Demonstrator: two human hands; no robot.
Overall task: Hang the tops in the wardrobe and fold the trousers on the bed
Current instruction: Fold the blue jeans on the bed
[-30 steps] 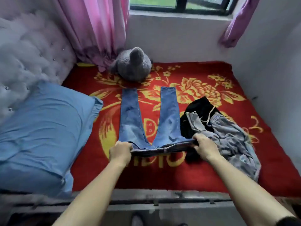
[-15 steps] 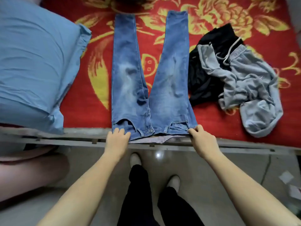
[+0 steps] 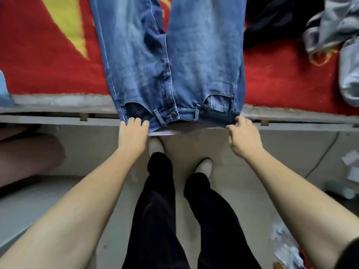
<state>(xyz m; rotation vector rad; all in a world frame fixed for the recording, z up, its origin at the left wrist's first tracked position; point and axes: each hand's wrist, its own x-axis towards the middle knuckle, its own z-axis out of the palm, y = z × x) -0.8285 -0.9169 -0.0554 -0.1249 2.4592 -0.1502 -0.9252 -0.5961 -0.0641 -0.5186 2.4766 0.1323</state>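
Blue jeans (image 3: 174, 55) lie flat on the red and yellow bed cover (image 3: 48, 61), legs pointing away, the waistband hanging over the bed's near edge. My left hand (image 3: 132, 133) grips the left corner of the waistband. My right hand (image 3: 243, 134) pinches the right corner. A black garment (image 3: 272, 20) and a grey hooded top (image 3: 334, 32) lie crumpled on the cover to the right of the jeans.
The grey bed frame (image 3: 58, 115) runs across the view under the waistband. My legs in black trousers (image 3: 159, 210) and pale shoes stand on the tiled floor. Paper scraps (image 3: 287, 247) litter the floor at right. A corner of the blue pillow (image 3: 3, 90) shows at far left.
I have pulled the jeans toward me, so the waistband went from mid-bed to hanging over the near edge. The camera has tilted down toward my feet.
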